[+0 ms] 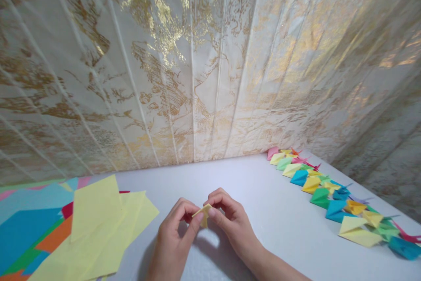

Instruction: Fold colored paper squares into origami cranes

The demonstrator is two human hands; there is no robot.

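Observation:
A small folded piece of yellow paper point(204, 216) is held up just above the white table, between my two hands. My left hand point(179, 232) pinches its left side between thumb and forefinger. On the other side, my right hand point(232, 222) grips it with thumb and fingertips. Most of the paper's lower part lies behind the fingers, so its full shape is partly hidden.
Loose sheets of yellow paper point(98, 211) overlap coloured sheets, such as a blue sheet point(29, 232), on the left. Rows of folded paper cranes point(335, 208) run along the right edge of the white table point(184, 180). A gold-patterned curtain point(194, 75) hangs behind.

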